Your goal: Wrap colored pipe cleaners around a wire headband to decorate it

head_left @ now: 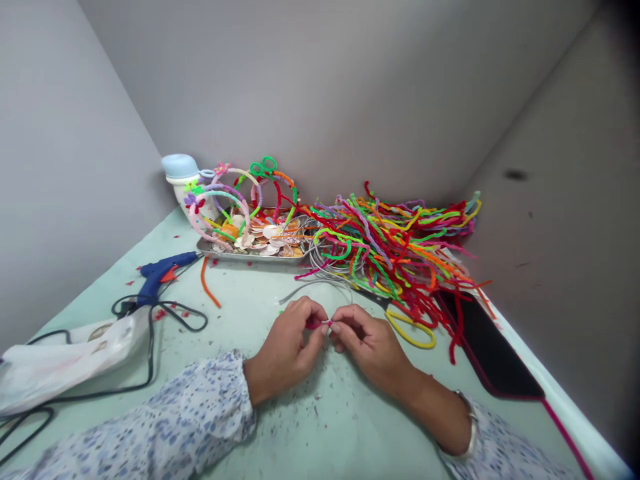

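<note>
My left hand (290, 347) and my right hand (367, 343) rest on the pale green table (320, 427) with their fingertips pinched together. Between them they hold a thin silver wire hoop (320, 288) whose end carries a red pipe cleaner (316, 325). The hoop curves away from my fingers towards the back. A big heap of coloured pipe cleaners (395, 243) lies just beyond my right hand. Scissors with yellow handles (410, 327) lie right of that hand.
A metal tray (250, 257) of shells and finished wrapped headbands (235, 193) stands at the back, beside a white and blue jar (181, 175). A blue glue gun (157, 275) with black cable lies left, by a white bag (60, 357). A dark phone (487, 347) lies right.
</note>
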Tool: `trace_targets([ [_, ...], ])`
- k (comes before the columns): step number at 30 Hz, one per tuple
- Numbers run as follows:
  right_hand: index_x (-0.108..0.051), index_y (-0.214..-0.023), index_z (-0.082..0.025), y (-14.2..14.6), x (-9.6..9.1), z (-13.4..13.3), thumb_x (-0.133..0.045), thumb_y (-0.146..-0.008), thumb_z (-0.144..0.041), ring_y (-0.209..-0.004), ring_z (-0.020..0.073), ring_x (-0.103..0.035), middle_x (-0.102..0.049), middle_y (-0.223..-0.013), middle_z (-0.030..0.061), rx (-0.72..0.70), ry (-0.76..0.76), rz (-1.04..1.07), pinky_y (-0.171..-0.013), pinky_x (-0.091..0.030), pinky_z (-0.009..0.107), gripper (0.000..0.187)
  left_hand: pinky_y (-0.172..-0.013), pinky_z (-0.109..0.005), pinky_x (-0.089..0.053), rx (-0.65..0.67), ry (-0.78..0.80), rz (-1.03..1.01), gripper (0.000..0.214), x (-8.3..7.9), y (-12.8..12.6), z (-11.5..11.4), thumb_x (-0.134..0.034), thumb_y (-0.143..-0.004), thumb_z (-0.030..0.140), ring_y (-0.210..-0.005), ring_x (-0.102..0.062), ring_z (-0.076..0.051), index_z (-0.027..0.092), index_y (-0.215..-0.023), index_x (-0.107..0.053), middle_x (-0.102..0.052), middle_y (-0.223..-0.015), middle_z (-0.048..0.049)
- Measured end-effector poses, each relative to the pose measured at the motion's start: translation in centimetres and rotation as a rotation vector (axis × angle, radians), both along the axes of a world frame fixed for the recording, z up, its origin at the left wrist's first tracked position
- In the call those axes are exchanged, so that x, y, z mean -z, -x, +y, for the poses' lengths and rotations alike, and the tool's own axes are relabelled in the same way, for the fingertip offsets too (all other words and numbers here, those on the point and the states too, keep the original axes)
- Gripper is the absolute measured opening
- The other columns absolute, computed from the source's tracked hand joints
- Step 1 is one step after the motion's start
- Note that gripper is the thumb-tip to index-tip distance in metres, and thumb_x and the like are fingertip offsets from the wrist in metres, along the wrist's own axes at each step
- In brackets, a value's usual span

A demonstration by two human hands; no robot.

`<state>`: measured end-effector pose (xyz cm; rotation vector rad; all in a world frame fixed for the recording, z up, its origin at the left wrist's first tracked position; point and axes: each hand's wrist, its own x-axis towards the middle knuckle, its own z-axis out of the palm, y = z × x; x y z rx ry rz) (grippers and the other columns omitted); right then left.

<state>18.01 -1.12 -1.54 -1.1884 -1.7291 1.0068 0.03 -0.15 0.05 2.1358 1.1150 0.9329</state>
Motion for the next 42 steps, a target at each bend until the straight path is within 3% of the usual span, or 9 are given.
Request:
trace_targets([
  [10,-0.054,-0.087,-0.021,0.0,-0.4,0.1,-0.045,-0.095,-0.031,-0.060,0.0108,-0.058,-0.058,-0.070,-0.0034,-0.035,0.032,0.008,-0.061,-0.045,0.024,0.015,-0.070,-0.031,-0.043,-0.002,0.008,0.038,0.005,0.2,-0.4,-0.1,-0.048,-0.088,0.019,-0.078,-0.052,-0.018,0.018,-0.086,-0.052,-0.057,-0.082,-0.0037],
  [19,-0.048,-0.082,-0.021,0.5,-0.6,-0.4,-0.044,-0.095,-0.030,-0.055,0.0099,-0.055,-0.054,-0.064,-0.0054,-0.023,0.157,0.140,-0.058,-0.043,0.023,0.016,-0.070,-0.032,-0.041,0.036,-0.023,0.037,0.007,0.2,-0.6,-0.2,-0.046,-0.088,0.018,-0.077,-0.051,-0.018,0.018,-0.085,-0.052,-0.057,-0.081,-0.0038],
  [28,-0.048,-0.084,-0.021,0.0,0.0,0.3,-0.049,-0.092,-0.041,-0.056,0.0098,-0.053,-0.056,-0.068,-0.0033,0.038,0.205,0.407,-0.048,-0.036,0.020,0.022,-0.088,-0.038,-0.037,0.003,-0.167,0.022,0.015,-0.7,0.3,0.2,-0.049,-0.086,0.014,-0.092,-0.052,-0.020,0.018,-0.099,-0.054,-0.060,-0.094,-0.0055],
  [37,-0.052,-0.091,-0.020,-0.5,0.0,0.6,-0.049,-0.092,-0.043,-0.059,0.0116,-0.055,-0.059,-0.071,-0.0008,0.038,0.189,0.488,-0.049,-0.038,0.022,0.023,-0.084,-0.036,-0.038,0.036,-0.112,0.004,0.014,-0.6,0.3,0.5,-0.043,-0.094,0.022,-0.087,-0.052,-0.019,0.019,-0.093,-0.057,-0.060,-0.088,-0.0047],
  [42,-0.052,-0.084,-0.020,-0.4,-0.1,0.5,-0.049,-0.092,-0.043,-0.059,0.0110,-0.054,-0.058,-0.072,-0.0006,0.026,0.183,0.459,-0.050,-0.038,0.022,0.025,-0.083,-0.036,-0.039,0.055,-0.076,-0.016,0.014,-0.6,0.4,0.6,-0.045,-0.093,0.025,-0.088,-0.053,-0.020,0.019,-0.096,-0.057,-0.060,-0.091,-0.0055],
])
